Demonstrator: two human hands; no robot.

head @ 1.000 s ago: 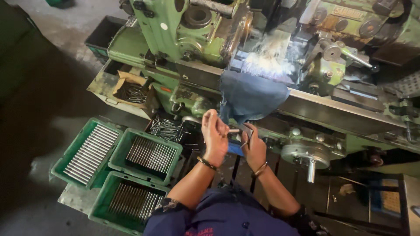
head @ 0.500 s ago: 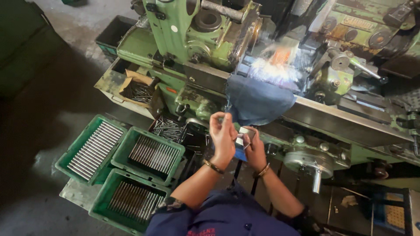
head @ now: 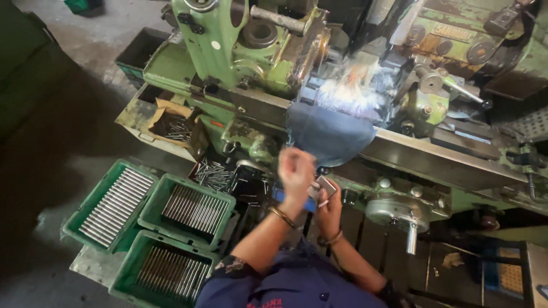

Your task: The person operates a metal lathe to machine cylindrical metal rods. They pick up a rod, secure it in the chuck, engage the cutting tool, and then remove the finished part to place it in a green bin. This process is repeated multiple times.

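Observation:
My left hand [head: 295, 171] is raised in front of a green machine [head: 240, 63], fingers curled loosely and blurred by motion. My right hand [head: 329, 208] sits just below and to the right of it and grips a small silvery metal block [head: 326, 185] with a blue-handled piece [head: 292, 199] sticking out to the left. Both wrists carry thin bangles. A dark blue cloth [head: 328, 134] hangs from the machine right above the hands.
Three green crates [head: 149, 197] of thin metal rods stand at the lower left. Loose rods [head: 214, 174] lie in a tray by the machine. A round handwheel with a lever [head: 399, 214] juts out right of my hands. Concrete floor lies far left.
The view has drifted, so the machine sits lower in frame. My left hand has lifted and pulled slightly away from the right, which keeps the metal block.

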